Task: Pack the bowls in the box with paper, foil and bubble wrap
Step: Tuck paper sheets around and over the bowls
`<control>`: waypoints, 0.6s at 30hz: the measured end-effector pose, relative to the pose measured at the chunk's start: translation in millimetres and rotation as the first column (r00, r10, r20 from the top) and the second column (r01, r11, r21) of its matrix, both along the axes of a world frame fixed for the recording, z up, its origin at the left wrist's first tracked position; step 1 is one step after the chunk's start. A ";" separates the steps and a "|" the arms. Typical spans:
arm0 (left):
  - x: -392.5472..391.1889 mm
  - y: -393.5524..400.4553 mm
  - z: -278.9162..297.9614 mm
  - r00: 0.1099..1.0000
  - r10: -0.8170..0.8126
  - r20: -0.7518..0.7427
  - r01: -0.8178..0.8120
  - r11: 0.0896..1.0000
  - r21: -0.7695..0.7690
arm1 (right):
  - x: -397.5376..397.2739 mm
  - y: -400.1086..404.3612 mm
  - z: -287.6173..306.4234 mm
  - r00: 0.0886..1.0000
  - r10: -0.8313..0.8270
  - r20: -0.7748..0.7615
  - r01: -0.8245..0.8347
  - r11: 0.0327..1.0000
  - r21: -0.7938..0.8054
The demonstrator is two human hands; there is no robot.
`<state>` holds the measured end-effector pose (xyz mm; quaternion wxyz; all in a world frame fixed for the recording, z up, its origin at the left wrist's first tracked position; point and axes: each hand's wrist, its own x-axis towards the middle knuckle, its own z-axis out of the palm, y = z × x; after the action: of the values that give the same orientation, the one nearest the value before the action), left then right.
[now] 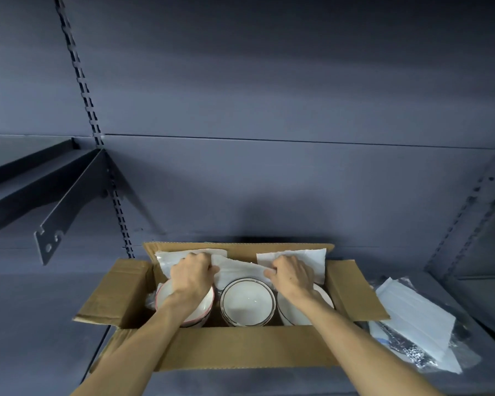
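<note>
Fingers of your left hand (189, 275) and right hand (290, 274) curl on the white paper (235, 267), which runs left-right along the back wall of the box (240, 348). Three bowls (247, 301) sit upright in a row beneath, flaps open.

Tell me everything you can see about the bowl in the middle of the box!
The middle bowl is round, white and shiny, like glazed ceramic, with a thin dark band round its rim. It stands upright and looks empty, inside the open cardboard box, between two other bowls. It seems to sit on another bowl beneath, though that is hard to tell. White paper lies just behind it, gripped by the left hand and right hand. Neither hand touches this bowl.
</note>
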<state>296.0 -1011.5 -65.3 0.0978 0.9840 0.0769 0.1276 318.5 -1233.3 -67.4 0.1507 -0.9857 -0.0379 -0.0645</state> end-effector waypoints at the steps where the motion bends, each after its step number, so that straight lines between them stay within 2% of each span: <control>1: -0.1 0.0 1.4 1.000 0.018 -0.008 -0.018 1.000 -0.012 | -1.0 0.6 2.7 1.000 -0.010 -0.008 0.010 1.000 0.009; 6: -11.1 2.6 9.5 0.999 0.039 -0.024 -0.041 0.995 -0.087 | -12.7 -1.9 13.7 0.993 0.004 0.119 -0.017 0.994 0.105; 8: -19.0 7.4 13.6 0.998 0.063 0.027 -0.060 0.993 -0.098 | -13.9 -5.0 17.2 0.994 0.009 0.109 -0.022 0.994 0.111; 11: -31.4 25.2 20.6 0.982 0.110 0.156 -0.111 0.994 -0.006 | -12.4 -6.7 17.1 0.998 0.017 0.064 -0.028 0.986 0.161; 14: -40.2 49.6 26.1 0.954 0.086 0.286 -0.111 0.991 0.074 | -14.5 -1.9 17.4 0.997 0.062 0.044 -0.069 0.979 0.192; 15: -42.1 58.3 26.9 0.953 0.075 0.295 -0.113 0.987 0.113 | -15.3 1.0 17.8 0.995 0.082 0.049 -0.090 0.975 0.205; 18: -44.8 75.7 27.1 0.979 0.044 0.198 -0.083 0.977 0.194 | -15.9 9.7 14.5 0.987 0.132 0.088 -0.149 0.965 0.215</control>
<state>251.2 -935.8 -38.2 0.0006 0.9689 0.0856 0.2322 302.6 -1223.6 -52.9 0.2622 -0.9546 -0.1059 -0.0936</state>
